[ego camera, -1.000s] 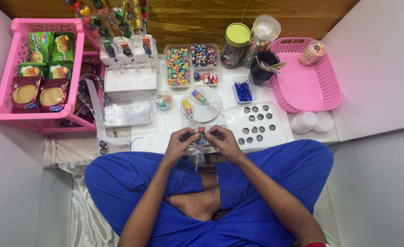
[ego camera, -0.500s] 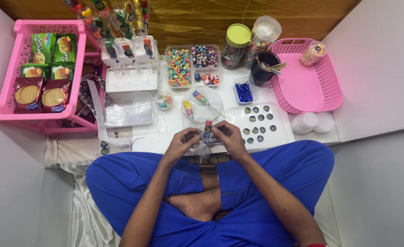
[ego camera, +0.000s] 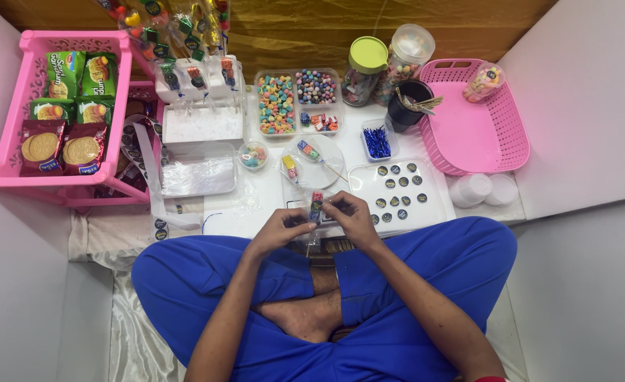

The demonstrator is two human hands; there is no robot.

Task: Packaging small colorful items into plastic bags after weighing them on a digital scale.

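Left hand [ego camera: 278, 230] and right hand [ego camera: 352, 216] both pinch candy stick [ego camera: 315, 206] in clear wrap, above tabletop [ego camera: 270, 201], near sticker tray [ego camera: 397, 187].

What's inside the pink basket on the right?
The pink basket holds one small clear packet of sweets in its far corner; the rest shows bare floor. Nothing there looks covered.

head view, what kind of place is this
Probably a home floor workspace for assembling candy skewers. The person sits cross-legged at a low white table, with both hands on a candy skewer; nearby are a divided tray of sweets and a pink basket of snack packets.
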